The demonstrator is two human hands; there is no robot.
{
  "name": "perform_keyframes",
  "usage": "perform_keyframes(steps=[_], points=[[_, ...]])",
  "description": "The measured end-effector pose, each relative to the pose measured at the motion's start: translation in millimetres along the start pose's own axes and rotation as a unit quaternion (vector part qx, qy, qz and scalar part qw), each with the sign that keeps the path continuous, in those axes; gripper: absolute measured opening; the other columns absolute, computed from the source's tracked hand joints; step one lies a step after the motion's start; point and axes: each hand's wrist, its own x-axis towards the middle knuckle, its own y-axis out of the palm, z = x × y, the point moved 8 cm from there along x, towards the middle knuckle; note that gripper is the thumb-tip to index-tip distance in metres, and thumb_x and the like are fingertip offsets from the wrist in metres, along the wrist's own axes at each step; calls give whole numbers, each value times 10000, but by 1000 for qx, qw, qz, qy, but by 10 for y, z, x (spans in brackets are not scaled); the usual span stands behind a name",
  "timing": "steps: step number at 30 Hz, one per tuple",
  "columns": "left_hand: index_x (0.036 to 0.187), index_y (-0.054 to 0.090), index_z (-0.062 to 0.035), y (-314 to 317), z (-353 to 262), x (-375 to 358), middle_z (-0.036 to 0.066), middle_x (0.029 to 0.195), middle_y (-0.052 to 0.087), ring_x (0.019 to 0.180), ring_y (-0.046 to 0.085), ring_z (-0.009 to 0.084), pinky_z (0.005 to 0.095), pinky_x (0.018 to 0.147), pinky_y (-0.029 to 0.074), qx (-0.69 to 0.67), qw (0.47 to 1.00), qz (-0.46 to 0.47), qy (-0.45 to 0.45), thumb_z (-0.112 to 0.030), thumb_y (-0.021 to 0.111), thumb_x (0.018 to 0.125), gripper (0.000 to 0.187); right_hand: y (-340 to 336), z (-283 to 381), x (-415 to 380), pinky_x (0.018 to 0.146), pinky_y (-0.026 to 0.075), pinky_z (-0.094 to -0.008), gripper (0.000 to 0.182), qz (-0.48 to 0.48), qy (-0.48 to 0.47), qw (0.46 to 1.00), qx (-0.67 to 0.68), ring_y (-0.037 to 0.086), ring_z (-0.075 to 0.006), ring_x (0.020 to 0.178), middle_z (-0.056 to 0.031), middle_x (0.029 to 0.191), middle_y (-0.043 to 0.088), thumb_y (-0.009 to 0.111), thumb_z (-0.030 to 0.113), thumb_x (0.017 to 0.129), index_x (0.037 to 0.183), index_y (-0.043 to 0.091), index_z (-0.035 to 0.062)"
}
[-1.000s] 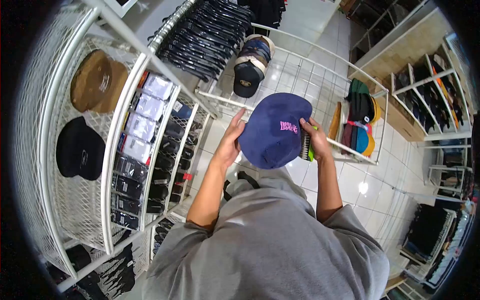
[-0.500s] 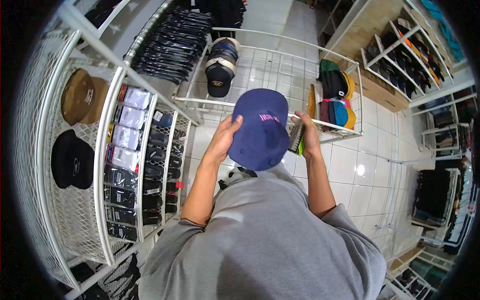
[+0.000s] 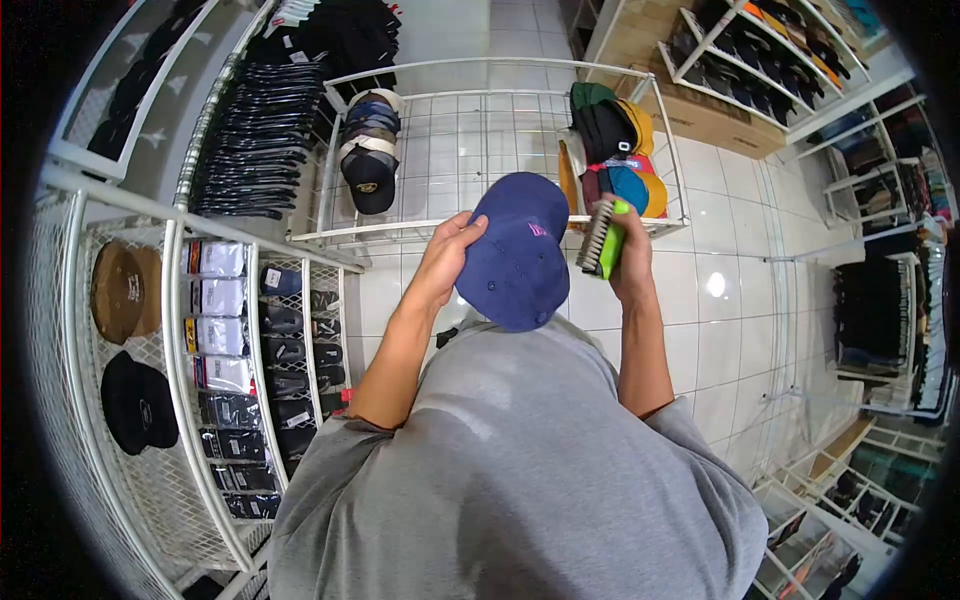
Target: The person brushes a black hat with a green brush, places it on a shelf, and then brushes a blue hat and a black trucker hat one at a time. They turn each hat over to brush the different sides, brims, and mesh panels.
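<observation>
A navy blue baseball cap with small pink lettering is in front of my chest, tilted, its brim toward the top of the view. My left hand grips the cap's left side, thumb on top and the other fingers hidden beneath it. To the right of the cap, my right hand is closed round a green scrubbing brush with dark bristles. The bristles face left toward the cap, with a gap between the two.
Ahead is a white wire rack with a row of caps at left and colourful caps at right. Mesh shelving holding hats and packaged goods stands close on my left. Clothes on hangers are beyond it.
My right hand and the brush have moved right, away from the cap, and the bristles show more plainly. The cap has turned so its lettering faces further right. The view has shifted.
</observation>
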Motion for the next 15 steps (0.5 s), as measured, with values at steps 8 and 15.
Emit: perform_keyframes(steps=[8, 15], points=[[1188, 611, 23, 343, -143, 79, 89, 1004, 709, 875, 663, 95, 249, 791, 526, 69, 993, 75, 55, -204, 524, 1069, 270, 665, 627, -318, 896, 530, -326, 663, 105, -343, 870, -338, 663, -207, 1008, -119, 1097, 682, 889, 173, 756, 1343, 615, 30], [1141, 641, 35, 404, -113, 88, 2, 962, 674, 848, 570, 43, 228, 774, 482, 101, 989, 66, 89, -235, 422, 1113, 349, 759, 629, -318, 905, 526, -383, 638, 104, -467, 752, -453, 667, -298, 1038, -130, 1149, 676, 875, 246, 742, 1322, 663, 85]])
